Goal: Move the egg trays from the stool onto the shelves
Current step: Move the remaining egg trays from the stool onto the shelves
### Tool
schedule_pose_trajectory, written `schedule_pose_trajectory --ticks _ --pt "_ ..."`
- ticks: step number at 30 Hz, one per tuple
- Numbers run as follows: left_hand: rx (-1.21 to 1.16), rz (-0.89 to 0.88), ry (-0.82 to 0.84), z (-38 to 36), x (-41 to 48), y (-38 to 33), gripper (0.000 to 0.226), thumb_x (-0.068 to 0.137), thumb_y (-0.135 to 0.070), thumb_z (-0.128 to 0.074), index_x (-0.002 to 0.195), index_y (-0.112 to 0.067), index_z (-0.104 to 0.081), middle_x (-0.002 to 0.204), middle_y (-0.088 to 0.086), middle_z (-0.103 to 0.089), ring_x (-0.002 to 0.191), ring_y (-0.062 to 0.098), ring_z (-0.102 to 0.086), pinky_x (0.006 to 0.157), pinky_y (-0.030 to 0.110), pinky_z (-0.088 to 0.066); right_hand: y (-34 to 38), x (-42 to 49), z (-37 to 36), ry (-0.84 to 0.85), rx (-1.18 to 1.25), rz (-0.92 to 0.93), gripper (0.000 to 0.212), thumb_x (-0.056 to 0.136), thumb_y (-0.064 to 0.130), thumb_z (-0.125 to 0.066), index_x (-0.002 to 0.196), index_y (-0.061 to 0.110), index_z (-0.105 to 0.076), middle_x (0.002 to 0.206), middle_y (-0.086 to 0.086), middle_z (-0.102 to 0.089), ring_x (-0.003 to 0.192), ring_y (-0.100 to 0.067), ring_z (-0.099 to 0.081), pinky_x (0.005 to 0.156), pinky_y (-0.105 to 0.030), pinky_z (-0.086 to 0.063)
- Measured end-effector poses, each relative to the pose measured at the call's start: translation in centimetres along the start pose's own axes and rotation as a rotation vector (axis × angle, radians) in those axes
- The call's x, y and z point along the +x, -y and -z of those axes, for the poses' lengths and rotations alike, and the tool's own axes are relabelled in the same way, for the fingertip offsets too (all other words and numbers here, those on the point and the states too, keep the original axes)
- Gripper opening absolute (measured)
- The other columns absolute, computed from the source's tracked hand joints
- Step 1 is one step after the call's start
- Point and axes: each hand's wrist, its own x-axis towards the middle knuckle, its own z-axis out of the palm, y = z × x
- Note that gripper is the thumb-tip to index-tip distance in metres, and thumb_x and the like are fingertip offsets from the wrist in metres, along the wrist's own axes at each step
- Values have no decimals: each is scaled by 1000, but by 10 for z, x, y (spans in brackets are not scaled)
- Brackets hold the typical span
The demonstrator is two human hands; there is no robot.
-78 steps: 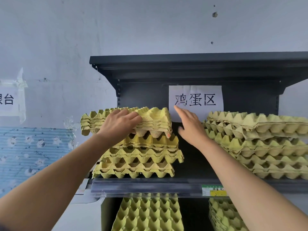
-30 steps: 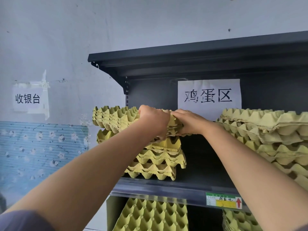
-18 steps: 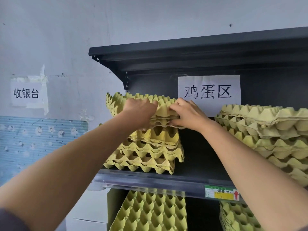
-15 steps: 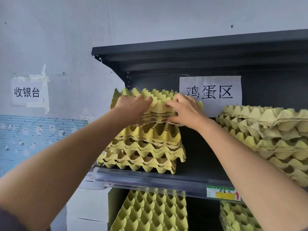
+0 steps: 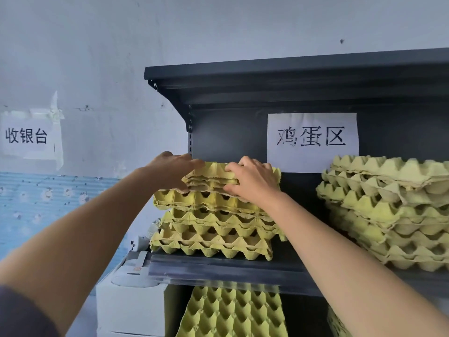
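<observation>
1. Head view: the top egg trays (image 5: 211, 178) lie flat on the left stack (image 5: 213, 229) on the dark shelf (image 5: 218, 266), front edge running left to right.
2. Both arms reach up. The left hand (image 5: 170, 171) clasps the trays' left corner, and the right hand (image 5: 252, 181) curls its fingers over the front edge.
3. A second stack (image 5: 388, 210) sits well to the right, with a paper sign (image 5: 312, 142) behind.

On shelf (image 5: 218, 267), left stack (image 5: 213, 229) beside right stack (image 5: 388, 215), sign (image 5: 312, 142) behind.
</observation>
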Motion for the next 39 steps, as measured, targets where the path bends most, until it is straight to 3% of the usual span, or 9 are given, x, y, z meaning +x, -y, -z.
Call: schedule_pose_trajectory --ticks 5,15,21,23,25,28,33,36,39 --pt "-135 -29 20 -8 -7 0 77 79 -69 -50 142 -35 -24 126 -4 -49 109 17 -52 99 41 -27 -3 -3 0 64 4 24 49 86 52 -59 129 32 -47 125 0 -47 117 -22 -46 97 -40 -35" --pt "-174 1 -121 -31 -17 -13 84 79 -71 -45 147 -32 -15 139 -1 -40 128 22 -37 105 45 -22 -4 -24 -13 -48 -110 -11 58 89 58 -44 140 31 -35 140 1 -40 130 -24 -33 103 -45 -28" --pt "-593 390 -331 -50 -37 -16 77 78 -56 -62 143 -32 -29 146 4 -29 136 29 -20 110 49 -13 -8 -52 -23 -289 -47 -280 85 81 63 -55 147 17 -28 151 -17 -25 139 -35 -22 109 -44 -31" --pt "-758 522 -351 -61 -42 -16 79 77 -49 -68 143 -32 -27 146 6 -24 135 32 -21 109 52 -19 -7 -59 -28 -338 67 -412 91 78 61 -60 149 19 -21 153 -18 -19 139 -37 -22 107 -47 -34" --pt "-992 572 -367 -67 -47 -16 85 75 -43 -73 144 -31 -24 145 8 -21 131 33 -27 108 50 -27 -8 -63 -30 -303 393 -573 98 77 57 -66 151 24 -10 154 -16 -16 136 -37 -29 100 -45 -41" --pt "-1318 566 -351 -74 -51 -16 90 74 -31 -77 144 -33 -20 142 7 -28 121 28 -41 105 46 -36 -13 -65 -31 -230 787 -639 97 78 50 -70 150 28 -8 151 -12 -30 132 -32 -39 96 -41 -41" --pt "-1472 600 -334 -73 -47 -17 77 72 -20 -80 127 -37 -29 125 18 -52 109 37 -56 92 54 -48 -19 -59 -25 -286 892 -595 79 79 37 -74 141 25 -27 136 -5 -48 123 -26 -47 91 -34 -40" --pt "-1487 603 -404 -72 -44 -20 65 76 -16 -76 125 -24 -35 123 14 -52 106 33 -57 93 50 -48 -24 -56 -16 -322 913 -532 69 80 30 -75 135 23 -35 113 8 -51 108 -16 -51 86 -27 -39" --pt "-1456 582 -462 -73 -47 -26 64 77 -19 -75 128 -21 -36 127 9 -48 110 31 -54 96 50 -45 -31 -60 -11 -346 903 -497 66 80 27 -75 134 21 -38 107 15 -48 104 -11 -48 87 -25 -38"
